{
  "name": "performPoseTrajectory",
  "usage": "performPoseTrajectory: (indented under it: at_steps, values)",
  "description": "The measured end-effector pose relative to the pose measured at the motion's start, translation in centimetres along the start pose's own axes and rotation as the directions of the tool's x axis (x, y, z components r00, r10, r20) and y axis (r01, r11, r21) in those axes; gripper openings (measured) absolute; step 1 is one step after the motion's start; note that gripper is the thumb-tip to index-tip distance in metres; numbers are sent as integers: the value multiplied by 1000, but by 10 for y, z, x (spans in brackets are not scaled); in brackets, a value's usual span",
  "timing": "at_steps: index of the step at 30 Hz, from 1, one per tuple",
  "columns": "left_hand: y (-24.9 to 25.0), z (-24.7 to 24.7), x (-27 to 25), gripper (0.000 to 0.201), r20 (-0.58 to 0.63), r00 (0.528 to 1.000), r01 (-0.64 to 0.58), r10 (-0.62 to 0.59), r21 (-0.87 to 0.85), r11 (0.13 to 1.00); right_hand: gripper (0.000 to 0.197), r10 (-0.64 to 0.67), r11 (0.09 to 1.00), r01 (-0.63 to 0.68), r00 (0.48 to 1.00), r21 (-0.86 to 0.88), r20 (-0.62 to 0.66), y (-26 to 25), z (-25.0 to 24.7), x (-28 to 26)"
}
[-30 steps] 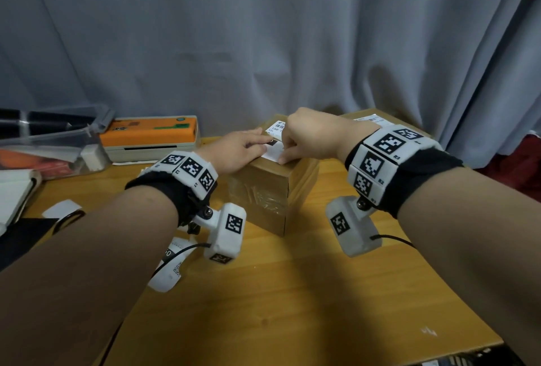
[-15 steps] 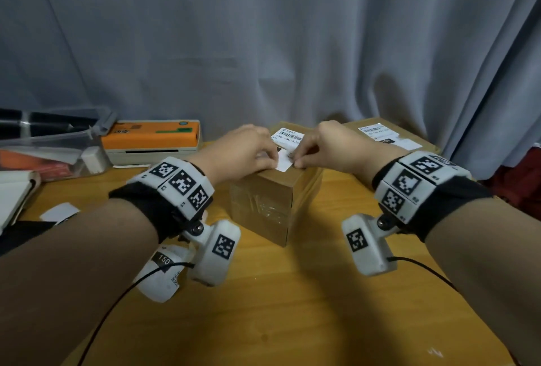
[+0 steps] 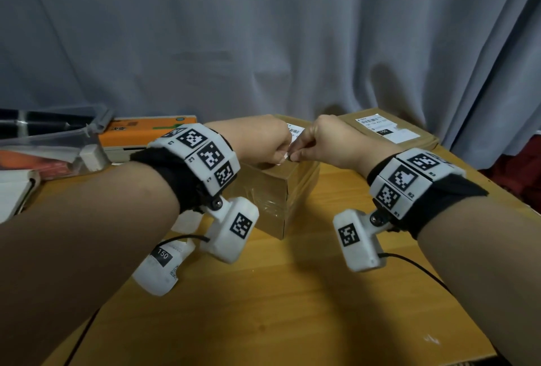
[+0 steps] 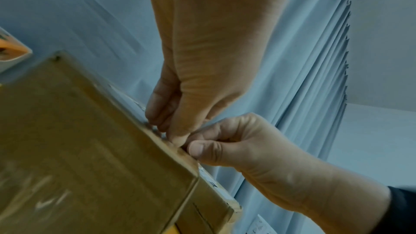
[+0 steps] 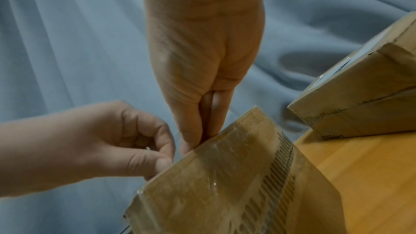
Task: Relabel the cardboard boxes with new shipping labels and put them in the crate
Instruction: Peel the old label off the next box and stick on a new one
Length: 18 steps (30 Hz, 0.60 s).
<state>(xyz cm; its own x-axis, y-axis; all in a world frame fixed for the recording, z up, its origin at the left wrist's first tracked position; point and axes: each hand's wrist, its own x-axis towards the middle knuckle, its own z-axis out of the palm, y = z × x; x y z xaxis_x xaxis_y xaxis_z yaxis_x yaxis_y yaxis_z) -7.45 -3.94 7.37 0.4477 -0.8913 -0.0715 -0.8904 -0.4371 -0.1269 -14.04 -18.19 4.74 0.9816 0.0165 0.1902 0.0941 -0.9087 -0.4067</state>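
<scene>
Head view: both hands meet at the near top edge of the cardboard box (image 3: pixel 275 190), which stands on the wooden surface (image 3: pixel 292 292) in front of the grey curtain (image 3: pixel 263 44). The left hand (image 3: pixel 257 143) has its fingers curled over a white label (image 3: pixel 295 131) on the box top; the right hand (image 3: pixel 330 143) pinches at the same spot, fingertips touching those of the left. Half a second ago more of the label showed between the hands, with a loose white corner sticking up; now the hands have closed together and cover most of it. A second box (image 3: pixel 389 134) with its own label lies behind and to the right of the cardboard box, an orange printer (image 3: pixel 146 134) to its left. A curled label strip (image 3: pixel 159 266) lies on the surface nearer than the cardboard box, on its left.

Left wrist view: the left hand (image 4: pixel 191 86) presses curled fingertips onto the box's top edge, and the right hand (image 4: pixel 243 149) pinches thumb against forefinger right beside them. Whether paper is in the pinch I cannot tell.

Right wrist view: the right hand (image 5: pixel 202 77) points straight down, thumb and fingers pressed together at the edge of the cardboard box (image 5: pixel 225 184); the left hand (image 5: pixel 112 141) pinches a thin white sliver just beside it.
</scene>
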Motion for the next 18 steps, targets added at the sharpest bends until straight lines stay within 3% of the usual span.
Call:
performPoseTrajectory:
  at_steps: [5, 10, 18]
  values:
    - [-7, 8, -3, 11, -85, 995, 42, -47, -60, 997, 17, 20, 1000, -20, 1000, 13, -10, 0, 1, -1]
    - [-18, 8, -7, 9, -54, 998, 31, -41, -180, 983, 17, 26, 1000, -26, 1000, -14, -13, -2, 1, 0]
    - [-14, 7, 1, 30, -12, 1000, 22, -23, -43, 999, 17, 40, 999, -41, 999, -23, -28, -7, 1, -3]
